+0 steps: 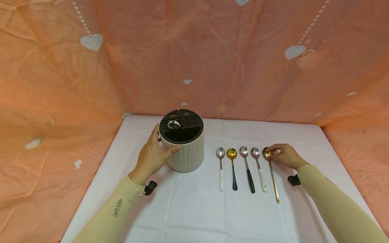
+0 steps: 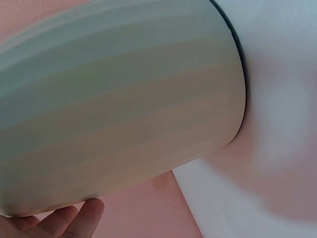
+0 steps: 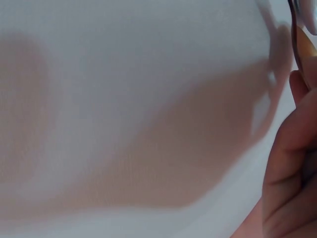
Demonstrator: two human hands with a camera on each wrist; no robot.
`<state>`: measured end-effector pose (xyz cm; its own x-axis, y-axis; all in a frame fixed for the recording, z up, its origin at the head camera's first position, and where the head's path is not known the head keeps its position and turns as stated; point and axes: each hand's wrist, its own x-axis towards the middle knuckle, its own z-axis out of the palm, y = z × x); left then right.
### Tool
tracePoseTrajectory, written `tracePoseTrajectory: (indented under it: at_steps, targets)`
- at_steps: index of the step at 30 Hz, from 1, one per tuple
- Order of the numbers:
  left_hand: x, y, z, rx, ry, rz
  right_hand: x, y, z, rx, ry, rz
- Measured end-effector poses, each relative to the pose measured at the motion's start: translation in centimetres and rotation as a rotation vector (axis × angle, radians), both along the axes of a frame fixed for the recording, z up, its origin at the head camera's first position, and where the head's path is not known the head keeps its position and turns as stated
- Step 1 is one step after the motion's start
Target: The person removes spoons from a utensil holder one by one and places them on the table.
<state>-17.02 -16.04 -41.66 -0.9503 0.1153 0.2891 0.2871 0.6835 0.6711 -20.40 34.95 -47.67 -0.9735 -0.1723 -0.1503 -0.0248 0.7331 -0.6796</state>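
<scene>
A cream ribbed utensil holder (image 1: pixel 186 157) with a black slotted lid (image 1: pixel 189 134) stands on the table. My left hand (image 1: pixel 150 153) grips its left side, thumb across the front and fingers round the back. In the left wrist view, fingertips (image 2: pixel 89 215) touch the holder's ribbed wall (image 2: pixel 124 109). A silver spoon bowl (image 1: pixel 174 124) shows on top of the lid. Over on the right, my right hand (image 1: pixel 287 156) pinches the bowl end of a long gold spoon (image 1: pixel 273 177); its handle points toward me. The right wrist view catches only part of this spoon (image 3: pixel 303 42) beside curled fingers (image 3: pixel 292 144).
Left of the gold spoon, several spoons lie in a row: one with a patterned white handle (image 1: pixel 262 179), one black-handled (image 1: pixel 250 180), one with a gold bowl (image 1: pixel 232 154), one white-handled (image 1: pixel 221 179). Orange cloth (image 1: pixel 212 67) with hearts surrounds the white-covered table (image 1: pixel 194 216).
</scene>
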Motion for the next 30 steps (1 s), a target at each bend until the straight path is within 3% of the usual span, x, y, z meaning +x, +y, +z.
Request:
tracePoseTrajectory:
  at_steps: [6, 16, 30]
  targets:
    - [-0.07, -0.02, -0.08, 0.012, 0.005, -0.014, 0.15, -0.14, -0.03, 0.033, 0.023, 0.009]
    - [-0.07, 0.03, 0.03, 0.020, 0.013, -0.025, 0.15, -0.38, -0.08, 0.150, 0.143, 0.066]
    - [-0.07, -0.02, -0.03, 0.013, 0.012, -0.014, -0.01, -0.35, -0.71, 0.144, 0.168, 0.062]
